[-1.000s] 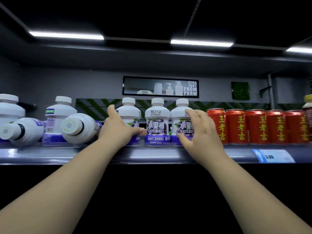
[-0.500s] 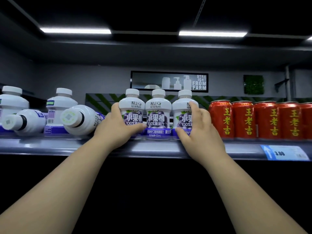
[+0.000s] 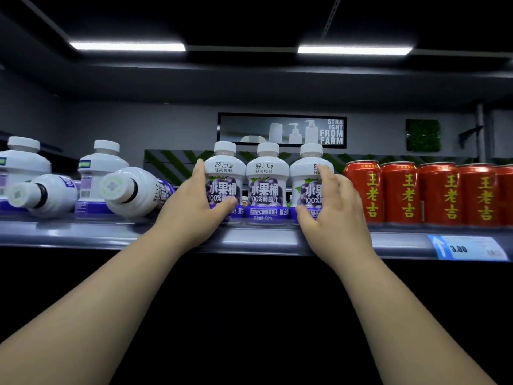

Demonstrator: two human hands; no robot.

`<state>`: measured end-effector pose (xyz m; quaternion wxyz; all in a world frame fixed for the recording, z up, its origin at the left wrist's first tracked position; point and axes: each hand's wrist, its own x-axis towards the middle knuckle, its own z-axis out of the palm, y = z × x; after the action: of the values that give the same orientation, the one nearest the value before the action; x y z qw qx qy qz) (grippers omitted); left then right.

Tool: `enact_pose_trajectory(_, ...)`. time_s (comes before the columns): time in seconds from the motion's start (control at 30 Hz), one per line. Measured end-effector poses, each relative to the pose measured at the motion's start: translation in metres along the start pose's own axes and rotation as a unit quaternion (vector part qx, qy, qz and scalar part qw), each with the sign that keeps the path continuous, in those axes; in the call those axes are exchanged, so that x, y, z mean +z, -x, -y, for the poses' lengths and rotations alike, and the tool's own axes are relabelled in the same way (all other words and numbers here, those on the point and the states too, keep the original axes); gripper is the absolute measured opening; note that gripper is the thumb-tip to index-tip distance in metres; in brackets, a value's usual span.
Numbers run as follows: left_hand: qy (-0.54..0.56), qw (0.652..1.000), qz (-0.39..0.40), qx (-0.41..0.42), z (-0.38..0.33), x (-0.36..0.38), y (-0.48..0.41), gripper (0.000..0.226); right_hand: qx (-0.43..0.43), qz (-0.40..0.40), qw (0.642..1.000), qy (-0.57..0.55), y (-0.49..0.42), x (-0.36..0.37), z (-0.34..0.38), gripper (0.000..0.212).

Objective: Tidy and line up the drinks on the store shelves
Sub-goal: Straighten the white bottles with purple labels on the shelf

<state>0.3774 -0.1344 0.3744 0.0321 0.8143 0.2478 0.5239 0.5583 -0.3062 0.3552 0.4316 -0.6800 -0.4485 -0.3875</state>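
Three white grape-juice bottles stand upright side by side at the shelf front. My left hand grips the left bottle, thumb across its purple label. My right hand grips the right bottle, fingers up its side. The middle bottle stands untouched between them. To the left, two of the same bottles lie on their sides, caps toward me: one beside my left hand, another further left.
Two upright white bottles stand behind the toppled ones. A row of several red cans fills the shelf to the right. The grey shelf lip carries a 3.00 price tag. A dark shelf underside hangs overhead.
The three upright bottles have come forward and closer together, labels facing me. Both hands stay on the outer bottles; the view has shifted slightly right and up.
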Motion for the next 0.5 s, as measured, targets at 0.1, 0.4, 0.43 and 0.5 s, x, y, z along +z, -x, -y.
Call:
enact_pose_trajectory(0.1, 0.026, 0.993, -0.051, 0.102, 0.0, -0.019, 0.02, 0.086, -0.002, -0.038, 0.999, 0.007, 0.001, -0.001, 0.002, 0.07)
enact_pose_trajectory(0.4, -0.024, 0.961, -0.147, 0.235, 0.051, -0.105, 0.043, 0.052, -0.15, -0.039, 0.977, -0.145, 0.026, 0.053, 0.128, 0.064)
enact_pose_trajectory(0.43, -0.027, 0.96, -0.154, 0.23, 0.061, -0.111, 0.044, 0.051, -0.157, -0.026, 0.974, -0.161, 0.024, 0.06, 0.144, 0.066)
enact_pose_trajectory(0.5, -0.028, 0.964, -0.157, 0.215, 0.082, -0.122, 0.044, 0.053, -0.154, 0.024, 0.972, -0.176, 0.017, 0.076, 0.172, 0.073)
